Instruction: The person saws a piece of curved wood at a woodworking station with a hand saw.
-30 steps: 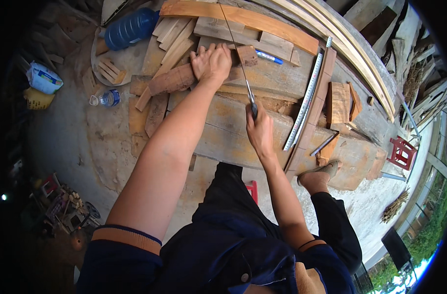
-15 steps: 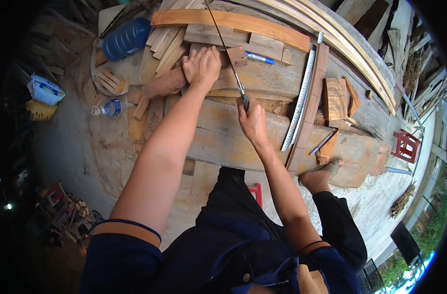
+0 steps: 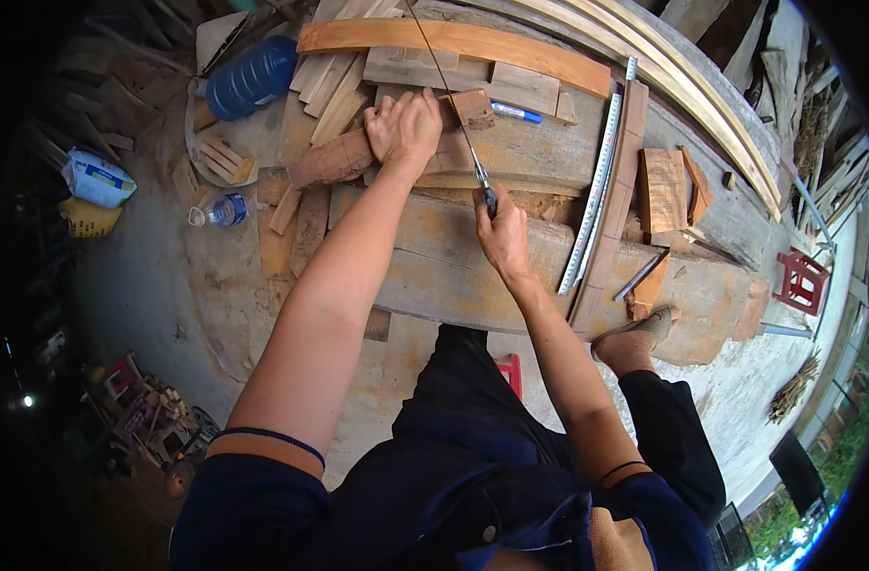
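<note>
My left hand (image 3: 406,128) grips a reddish-brown wooden block (image 3: 330,159), pressing it on boards lying across the work surface. My right hand (image 3: 501,233) is closed round the dark handle of a saw (image 3: 482,176), whose long thin blade crosses the block near its right end and extends over a curved orange strip (image 3: 539,59). A blue marker (image 3: 515,112) lies just right of the block. Farther right are a metal ruler (image 3: 587,214) and a brown wooden strip (image 3: 611,219) lying alongside it.
A large blue bottle (image 3: 249,78) and small clear bottle (image 3: 227,209) sit left. Offcuts (image 3: 663,190) lie right; long pale strips (image 3: 701,105) line the far edge. A red stool (image 3: 801,281) stands right. My sandaled foot (image 3: 634,338) rests at the near right edge.
My right hand moves the saw forward, then slightly back toward me over the block. My left hand keeps its grip. The whole view shifts a little as my head moves.
</note>
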Available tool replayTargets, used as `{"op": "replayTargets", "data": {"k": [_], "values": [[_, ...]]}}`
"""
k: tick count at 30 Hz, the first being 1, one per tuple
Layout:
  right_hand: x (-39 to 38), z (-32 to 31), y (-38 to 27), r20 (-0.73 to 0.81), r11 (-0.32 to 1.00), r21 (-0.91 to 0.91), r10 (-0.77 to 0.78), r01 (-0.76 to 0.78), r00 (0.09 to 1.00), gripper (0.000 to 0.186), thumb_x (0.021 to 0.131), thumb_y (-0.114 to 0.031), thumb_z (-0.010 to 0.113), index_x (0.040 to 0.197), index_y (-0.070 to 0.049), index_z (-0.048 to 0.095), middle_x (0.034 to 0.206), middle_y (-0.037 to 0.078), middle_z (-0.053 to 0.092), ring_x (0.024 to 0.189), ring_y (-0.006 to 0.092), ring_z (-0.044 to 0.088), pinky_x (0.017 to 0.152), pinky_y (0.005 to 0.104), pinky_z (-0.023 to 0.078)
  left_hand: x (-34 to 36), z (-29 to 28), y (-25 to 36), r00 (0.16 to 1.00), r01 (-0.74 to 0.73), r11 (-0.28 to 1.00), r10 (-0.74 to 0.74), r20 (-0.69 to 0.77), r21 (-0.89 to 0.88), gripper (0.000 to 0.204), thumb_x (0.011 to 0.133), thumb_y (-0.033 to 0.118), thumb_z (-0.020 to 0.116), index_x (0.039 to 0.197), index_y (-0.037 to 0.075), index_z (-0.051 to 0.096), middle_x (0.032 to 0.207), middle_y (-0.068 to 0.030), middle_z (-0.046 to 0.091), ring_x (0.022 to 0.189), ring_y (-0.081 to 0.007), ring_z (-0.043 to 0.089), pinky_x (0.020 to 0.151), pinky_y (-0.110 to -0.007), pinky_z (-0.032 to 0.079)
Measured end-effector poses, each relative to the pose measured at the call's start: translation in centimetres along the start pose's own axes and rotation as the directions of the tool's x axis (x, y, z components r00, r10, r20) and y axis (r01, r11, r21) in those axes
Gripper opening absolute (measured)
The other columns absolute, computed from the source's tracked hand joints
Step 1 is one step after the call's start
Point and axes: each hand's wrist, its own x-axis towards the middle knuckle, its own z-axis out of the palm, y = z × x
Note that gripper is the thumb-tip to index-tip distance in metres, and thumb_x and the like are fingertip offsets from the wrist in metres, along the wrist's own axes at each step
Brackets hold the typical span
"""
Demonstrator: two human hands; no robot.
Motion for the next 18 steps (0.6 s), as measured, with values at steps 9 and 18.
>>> {"op": "replayTargets", "data": {"k": [9,18], "values": [[0.4,-2.9,-2.5,0.049,0.995,0.098,0.027,-0.031,0.998,0.037,0.097,-0.032,0.060,0.087,0.004,0.060,0.071,0.028,0.058,0.072,0.0496,0.057,0.070,0.0493,0.046,-1.0,-0.3,-1.8,0.933,-0.203,0.978,0.180,-0.311,-0.043,0.033,0.100,0.037,0.049,0.113,0.016,0.071,0.126,-0.0032,0.056,0.112,-0.0281,0.050,0.097,-0.044,0.039],[-0.4,-2.4,1.0,0.035,0.993,0.118,-0.002,-0.002,0.999,0.033,0.097,-0.030,0.062,0.089,0.002,0.061,0.071,0.026,0.059,0.072,0.0465,0.060,0.069,0.0498,0.047,-2.0,-1.2,-0.6,0.985,-0.166,0.986,0.167,-0.042,0.012,0.037,0.101,0.040,0.046,0.109,0.012,0.068,0.110,-0.0101,0.060,0.106,-0.0304,0.055,0.092,-0.046,0.042]]}}
